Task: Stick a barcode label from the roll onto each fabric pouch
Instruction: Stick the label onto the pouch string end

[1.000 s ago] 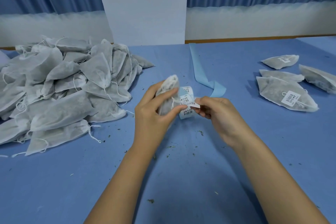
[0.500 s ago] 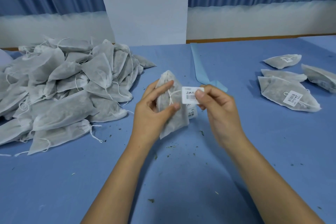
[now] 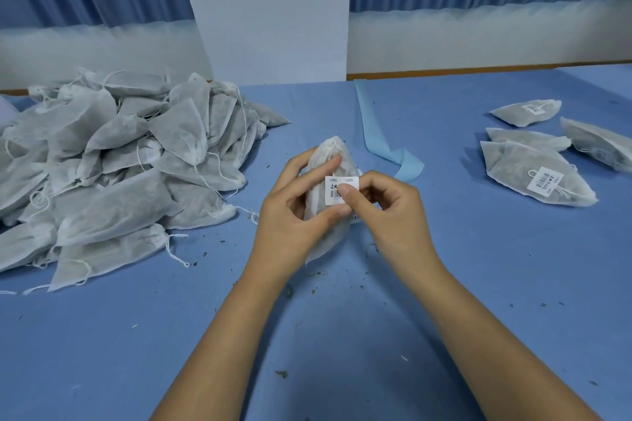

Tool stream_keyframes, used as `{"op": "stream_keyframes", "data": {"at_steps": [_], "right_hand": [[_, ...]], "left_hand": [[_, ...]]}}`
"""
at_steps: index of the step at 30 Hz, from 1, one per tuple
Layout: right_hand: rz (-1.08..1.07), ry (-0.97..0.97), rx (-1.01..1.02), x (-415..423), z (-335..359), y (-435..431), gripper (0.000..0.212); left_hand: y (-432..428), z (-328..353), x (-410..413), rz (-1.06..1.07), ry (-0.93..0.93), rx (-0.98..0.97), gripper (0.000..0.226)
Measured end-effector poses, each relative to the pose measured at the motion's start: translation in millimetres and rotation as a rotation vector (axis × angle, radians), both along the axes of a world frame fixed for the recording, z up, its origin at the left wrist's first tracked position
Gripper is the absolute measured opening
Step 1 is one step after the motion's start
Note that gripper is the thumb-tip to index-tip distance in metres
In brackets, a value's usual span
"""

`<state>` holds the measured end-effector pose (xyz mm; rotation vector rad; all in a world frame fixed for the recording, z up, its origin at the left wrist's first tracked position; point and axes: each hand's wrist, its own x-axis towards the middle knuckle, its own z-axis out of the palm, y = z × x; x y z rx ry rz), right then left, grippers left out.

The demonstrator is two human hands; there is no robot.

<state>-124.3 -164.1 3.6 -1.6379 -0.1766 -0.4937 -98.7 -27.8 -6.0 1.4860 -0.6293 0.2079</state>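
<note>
The grip of the right hand (image 3: 393, 212) pinches a small white rectangular barcode label (image 3: 337, 190), thumb on its face, likely to press it flat onto the white non-woven drawstring pouch (image 3: 323, 243) that the left hand (image 3: 290, 212) clasps upright over the blue table (image 3: 342, 335). Unlabelled pouches (image 3: 119, 174) heap at nine o'clock, labelled pouches (image 3: 533, 178) lie at three, and a pale-blue backing strip (image 3: 376, 137) lies at one. None obstructs.

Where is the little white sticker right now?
In the head view, the sticker is in the middle of the picture. The right hand pinches it just in front of the pouch that the left hand holds.
</note>
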Motion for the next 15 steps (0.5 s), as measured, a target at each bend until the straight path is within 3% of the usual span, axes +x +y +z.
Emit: {"op": "stream_keyframes", "data": {"at_steps": [5,11,13,15], "right_hand": [[-0.040,-0.004,-0.102,0.8,-1.5,0.3,0.028],[-0.274,0.089,-0.308,5.6,-6.1,-7.6,0.044],[-0.291,0.113,-0.267,6.9,-4.0,-10.1,0.039],[-0.157,0.091,-0.124,7.3,-1.8,-9.2,0.029]], "left_hand": [[0.4,-1.3,0.4,0.059,-0.043,-0.024,0.031],[0.0,-0.5,0.9,0.086,-0.095,0.001,0.035],[2.4,0.1,1.6,0.099,-0.102,-0.020,0.036],[3.0,1.3,1.1,0.098,-0.109,-0.048,0.037]]}}
